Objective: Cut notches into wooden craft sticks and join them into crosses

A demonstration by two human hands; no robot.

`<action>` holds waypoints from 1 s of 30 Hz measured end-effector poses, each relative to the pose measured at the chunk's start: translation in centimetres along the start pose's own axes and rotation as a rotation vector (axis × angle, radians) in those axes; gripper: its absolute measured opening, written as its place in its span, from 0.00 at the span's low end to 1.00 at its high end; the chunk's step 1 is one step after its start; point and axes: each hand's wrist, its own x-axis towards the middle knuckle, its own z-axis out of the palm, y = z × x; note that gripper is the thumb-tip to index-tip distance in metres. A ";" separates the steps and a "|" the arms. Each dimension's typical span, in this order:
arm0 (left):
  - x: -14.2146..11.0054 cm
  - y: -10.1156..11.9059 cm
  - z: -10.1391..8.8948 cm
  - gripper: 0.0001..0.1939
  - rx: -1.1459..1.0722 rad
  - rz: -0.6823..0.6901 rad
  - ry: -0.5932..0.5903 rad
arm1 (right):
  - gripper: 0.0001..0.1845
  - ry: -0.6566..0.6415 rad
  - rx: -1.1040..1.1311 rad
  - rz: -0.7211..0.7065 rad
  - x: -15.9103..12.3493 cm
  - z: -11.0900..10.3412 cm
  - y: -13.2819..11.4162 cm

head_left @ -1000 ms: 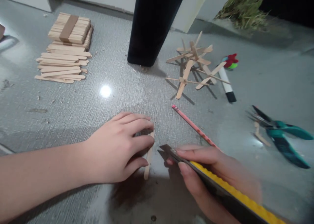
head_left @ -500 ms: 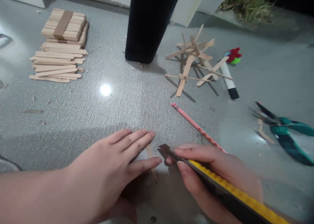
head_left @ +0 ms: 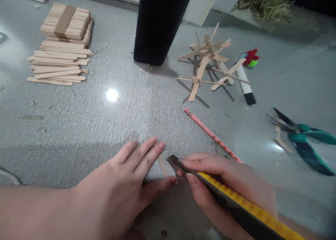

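My right hand point(head_left: 210, 184) is closed around a yellow and black utility knife point(head_left: 236, 198), its thumb and fingers close behind the blade end. The blade points left, close beside a small wooden craft stick point(head_left: 162, 166). My left hand point(head_left: 128, 177) lies with its fingers stretched out over the grey surface, and the stick shows between its fingers and thumb. Part of the stick is hidden under that hand. Beyond the right hand lies a pink pencil point(head_left: 210, 133), partly covered by the hand.
Craft sticks point(head_left: 57, 66) and a banded bundle point(head_left: 68, 21) lie at the far left. A black upright object point(head_left: 160, 29) stands at the back. Crossed stick pieces point(head_left: 204, 61), a white marker point(head_left: 245, 84) and green-handled pliers point(head_left: 301, 135) are to the right.
My left hand's fingers have shifted slightly, and its thumb has moved right, nearer the knife. The knife blade has moved a little to the left.
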 end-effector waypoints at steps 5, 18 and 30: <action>0.1 0.5 0.5 0.55 0.007 -0.030 0.035 | 0.15 -0.024 0.006 -0.009 0.0 0.3 -0.3; 0.1 1.5 1.3 0.58 0.107 -0.047 0.044 | 0.13 -0.040 -0.029 0.001 -0.3 0.3 -0.4; -0.1 1.4 1.1 0.57 0.161 -0.011 0.063 | 0.15 -0.029 -0.019 -0.032 0.5 0.1 -0.2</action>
